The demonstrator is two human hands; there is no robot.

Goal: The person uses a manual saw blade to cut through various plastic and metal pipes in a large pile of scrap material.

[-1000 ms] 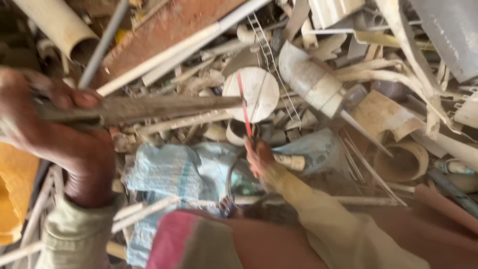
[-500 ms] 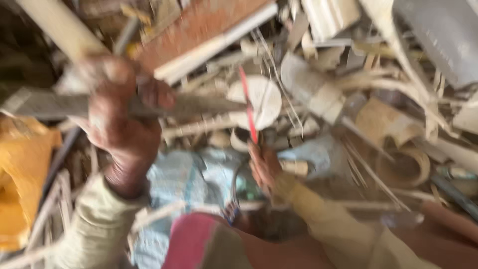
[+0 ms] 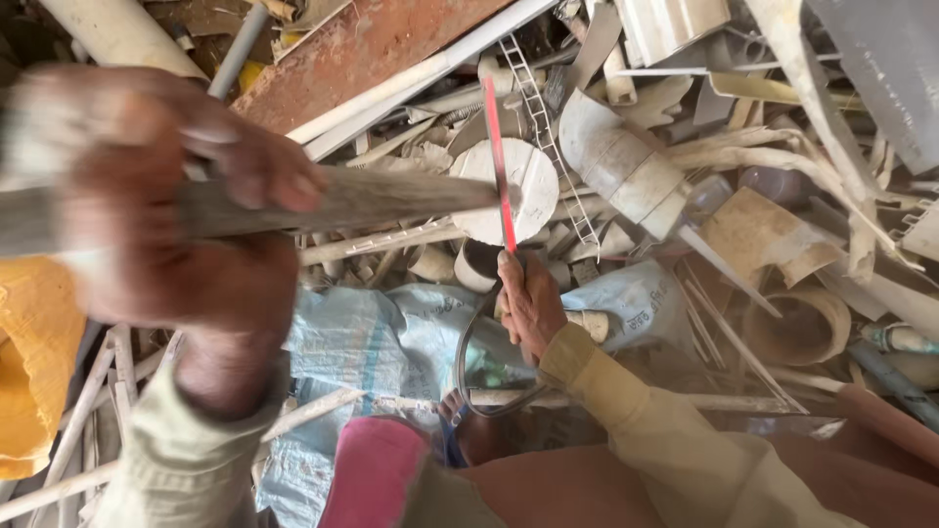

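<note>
My left hand [image 3: 166, 225] clamped the grey strip [image 3: 391, 196] level over the scrap heap [image 3: 743, 196] so the red-bladed saw [image 3: 499, 166], gripped in my right hand [image 3: 528, 303], could cross its end.

left hand [image 3: 166, 225] is blurred, hiding the grey strip's [image 3: 391, 200] left end.

A white round disc [image 3: 516, 188] lies amid the scrap heap. Right of the disc sits a pale pipe elbow [image 3: 616, 161]; farther right, lower, a tan pipe ring [image 3: 807, 328]. A rusty red board [image 3: 367, 44] slants above-left of it. Below the disc spreads a light-blue woven sack [image 3: 377, 342]; far left, yellow cloth [image 3: 34, 362].
</note>
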